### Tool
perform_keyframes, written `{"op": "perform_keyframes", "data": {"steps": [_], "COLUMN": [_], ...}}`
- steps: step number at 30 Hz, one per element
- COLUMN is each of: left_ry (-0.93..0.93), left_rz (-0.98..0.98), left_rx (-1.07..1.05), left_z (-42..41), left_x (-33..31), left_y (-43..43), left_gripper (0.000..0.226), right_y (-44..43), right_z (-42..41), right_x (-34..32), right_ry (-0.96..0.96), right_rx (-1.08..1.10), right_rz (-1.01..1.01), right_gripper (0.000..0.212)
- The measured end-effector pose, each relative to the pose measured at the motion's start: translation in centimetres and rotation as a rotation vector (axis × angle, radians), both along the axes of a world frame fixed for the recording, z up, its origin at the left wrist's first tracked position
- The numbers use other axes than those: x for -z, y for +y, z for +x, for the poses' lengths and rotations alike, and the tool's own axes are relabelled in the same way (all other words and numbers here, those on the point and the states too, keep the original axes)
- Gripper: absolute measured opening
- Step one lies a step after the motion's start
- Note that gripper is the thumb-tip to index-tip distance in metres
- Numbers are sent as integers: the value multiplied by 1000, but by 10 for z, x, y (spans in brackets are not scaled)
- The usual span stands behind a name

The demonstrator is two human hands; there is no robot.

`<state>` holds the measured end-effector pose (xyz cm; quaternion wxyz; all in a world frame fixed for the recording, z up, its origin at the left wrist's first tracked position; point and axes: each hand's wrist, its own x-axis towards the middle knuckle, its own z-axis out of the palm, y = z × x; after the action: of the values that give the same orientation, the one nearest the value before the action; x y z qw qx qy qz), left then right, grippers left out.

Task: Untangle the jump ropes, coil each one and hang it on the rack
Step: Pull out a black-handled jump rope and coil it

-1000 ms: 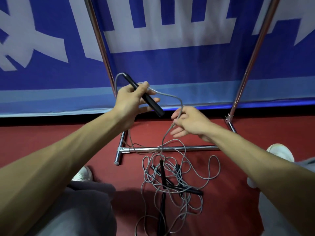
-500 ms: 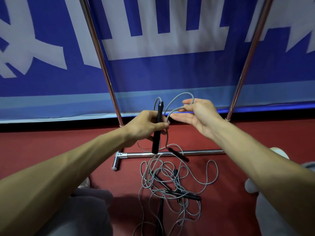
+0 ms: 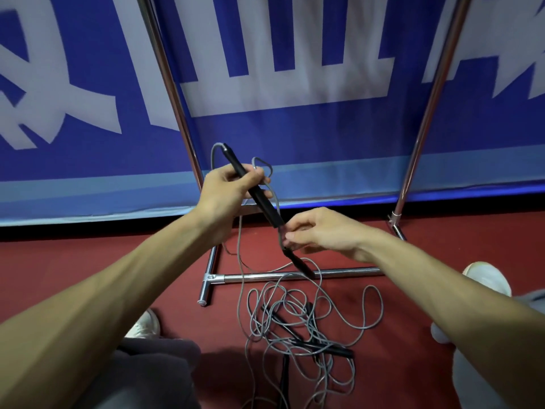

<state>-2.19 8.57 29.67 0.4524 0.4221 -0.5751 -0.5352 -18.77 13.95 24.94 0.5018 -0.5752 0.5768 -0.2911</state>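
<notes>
Two hands: both are raised over the floor, in front of the lower part of the rack [image 3: 339,272].
Left hand [image 3: 227,190]: fingers wrapped round a black handle [image 3: 267,206], which tilts with its top end up and left and its lower end down toward the other hand.
Right hand [image 3: 321,231]: thumb and fingers pinch the grey cord [image 3: 280,236] just under that handle's lower end.
Second handle [image 3: 298,262]: hangs from the pinched cord, slanting down and right, its tip in front of the rack's base bar.
Cord run: it leaves the held handle's top, arcs down the left side, and a small loop stands above the left knuckles.
Tangle [image 3: 295,326]: lies on the red floor [image 3: 88,261] on the near side of the base bar, between the two white shoes [image 3: 486,278]; grey loops overlap with several black handles among them.
Rack frame: chrome, with two slanting uprights, a low bar between them and a short foot bar at the left end.
Back edge: the blue and white banner [image 3: 265,137] ends at a dark strip where the floor begins, right behind the rack.
Open room: bare floor lies left of the foot bar, and more between the tangle's widest loop and the right upright's foot.
</notes>
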Motion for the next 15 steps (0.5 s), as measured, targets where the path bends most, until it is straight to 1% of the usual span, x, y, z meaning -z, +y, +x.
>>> {"op": "perform_keyframes", "data": {"steps": [2, 4, 6, 8, 9, 10, 13, 15], "left_ry": [28, 49, 43, 1, -39, -96, -332, -527], "left_rz": [42, 69, 67, 56, 48, 38, -15, -119], "left_rx": [1, 13, 20, 31, 41, 56, 155, 236], "left_z": [5, 8, 9, 10, 9, 9, 10, 10], "left_x": [1, 1, 1, 3, 4, 7, 16, 22], "left_y": [-3, -5, -8, -9, -10, -10, -10, -11], "left_gripper": [10, 11, 12, 12, 11, 11, 13, 16], "right_y": [-2, -5, -7, -9, -10, -11, -13, -14], "right_z": [2, 3, 3, 0, -2, -4, -10, -13], "right_x": [3, 6, 8, 9, 9, 9, 1, -4], "right_ry": [77, 131, 206, 315, 315, 258, -3, -156], "right_rx": [50, 95, 144, 226, 281, 340, 466, 518], "right_rz": [-113, -189, -228, -272, -274, -253, -145, -124], "right_gripper": [1, 6, 15, 21, 22, 22, 17, 13]}}
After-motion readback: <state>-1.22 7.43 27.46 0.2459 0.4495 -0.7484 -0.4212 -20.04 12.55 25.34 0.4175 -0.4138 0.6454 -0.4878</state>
